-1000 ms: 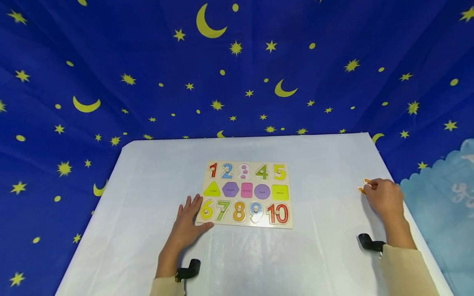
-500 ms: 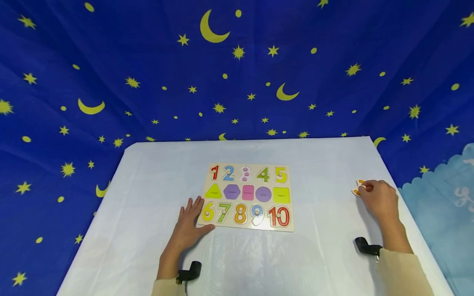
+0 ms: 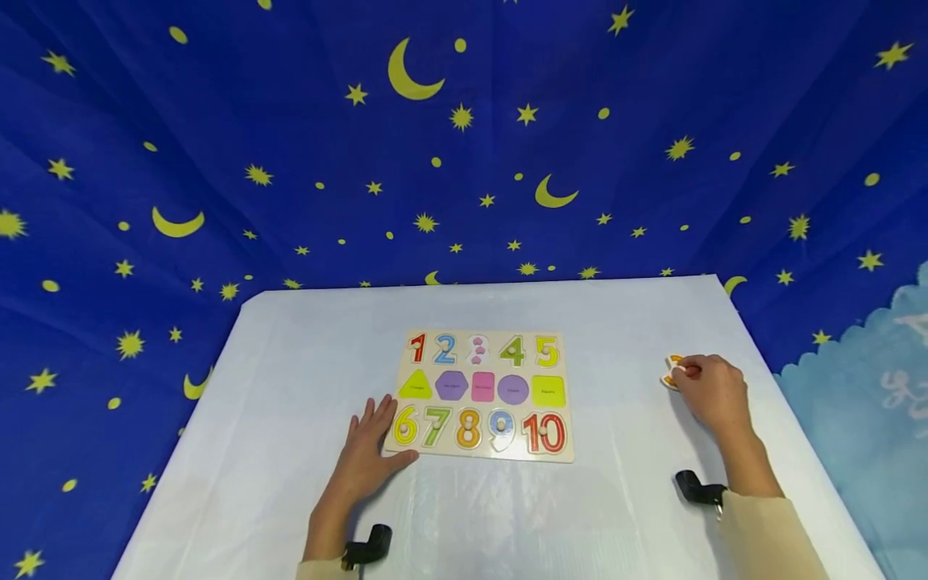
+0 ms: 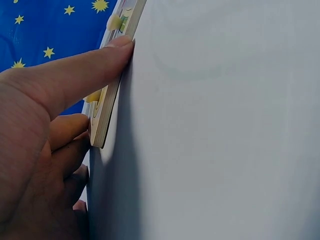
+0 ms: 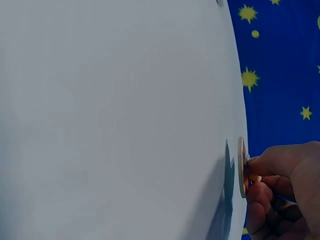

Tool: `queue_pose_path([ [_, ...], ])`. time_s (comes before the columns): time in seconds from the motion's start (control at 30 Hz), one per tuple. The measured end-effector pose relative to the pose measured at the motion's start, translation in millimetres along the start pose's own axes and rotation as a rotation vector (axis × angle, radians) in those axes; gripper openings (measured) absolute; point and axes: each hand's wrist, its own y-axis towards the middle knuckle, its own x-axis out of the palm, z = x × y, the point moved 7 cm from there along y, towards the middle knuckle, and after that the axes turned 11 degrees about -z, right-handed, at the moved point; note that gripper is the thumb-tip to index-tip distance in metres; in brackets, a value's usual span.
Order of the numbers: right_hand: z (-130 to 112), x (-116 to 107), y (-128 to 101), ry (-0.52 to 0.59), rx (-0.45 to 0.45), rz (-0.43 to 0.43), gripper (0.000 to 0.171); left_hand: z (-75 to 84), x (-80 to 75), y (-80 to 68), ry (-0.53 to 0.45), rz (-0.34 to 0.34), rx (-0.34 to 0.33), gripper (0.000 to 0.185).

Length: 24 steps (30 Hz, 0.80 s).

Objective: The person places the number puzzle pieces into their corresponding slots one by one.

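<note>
Our left hand (image 3: pixel 366 453) lies flat with fingers spread on the white table (image 3: pixel 290 451), its fingertips and thumb pressing the near-left corner of the number puzzle board (image 3: pixel 482 395), beside the 6. Our right hand (image 3: pixel 710 393), well apart to the right, has its fingers curled, pinching the peg of an orange number piece (image 3: pixel 672 371); from the right wrist we see that piece lifted just off the table, flat side facing down. Farther off, the board shows 1 to 10 with 1 slot in the top row open. Behind stands a blue star-and-moon backdrop (image 3: pixel 464 145).
</note>
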Motion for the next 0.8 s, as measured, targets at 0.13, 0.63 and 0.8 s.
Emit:
queue_pose_path([
  [0.13, -9, 7, 1, 0.014, -0.013, -0.017, 0.03, -1.1, -1.0, 1.0, 0.004, -0.014, -0.008, 0.097],
  [0.63, -37, 17, 4, 0.009, -0.091, -0.017, 0.027, 0.6, 4.2, -5.0, -0.015, 0.015, -0.006, 0.096],
  [0.8, -45, 20, 4, 0.019, -0.122, -0.008, 0.027, -0.2, 0.4, -3.0, -0.014, 0.006, -0.007, 0.097],
])
